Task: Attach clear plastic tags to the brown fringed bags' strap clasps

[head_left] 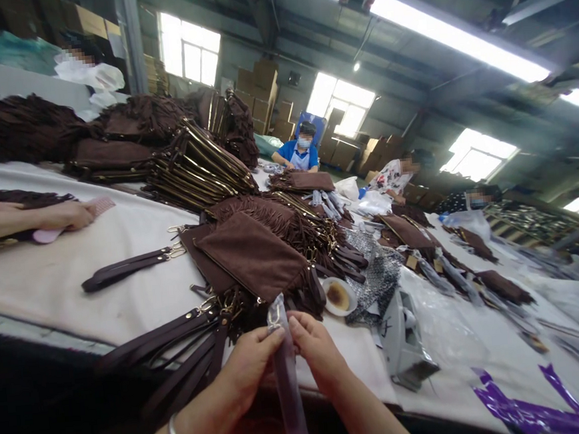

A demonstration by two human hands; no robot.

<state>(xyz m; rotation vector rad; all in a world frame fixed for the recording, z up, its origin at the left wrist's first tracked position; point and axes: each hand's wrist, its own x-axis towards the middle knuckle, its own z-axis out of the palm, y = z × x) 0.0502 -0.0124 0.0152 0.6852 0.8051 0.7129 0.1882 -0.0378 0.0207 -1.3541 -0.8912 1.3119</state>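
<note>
A brown wrist strap in a clear plastic sleeve (288, 384) hangs down in front of me, with its gold clasp at the top. My left hand (248, 364) pinches it just below the clasp. On the other side, my right hand (318, 348) has its thumb and fingers closed at the edge of the sleeve. Just beyond my hands lies a brown suede pouch (252, 253) on top of other fringed pouches. Several bare brown wrist straps (178, 336) with gold clasps spread over the table edge by my left hand. Another strap (128, 266) lies farther left.
A white dish (340, 298) with a brown stain and a tape dispenser (404, 342) stand to the right. Stacked zipped pouches (200, 164) rise behind. Purple plastic (534, 401) lies at front right. A co-worker's hand (71, 215) is at left; other people sit across the table.
</note>
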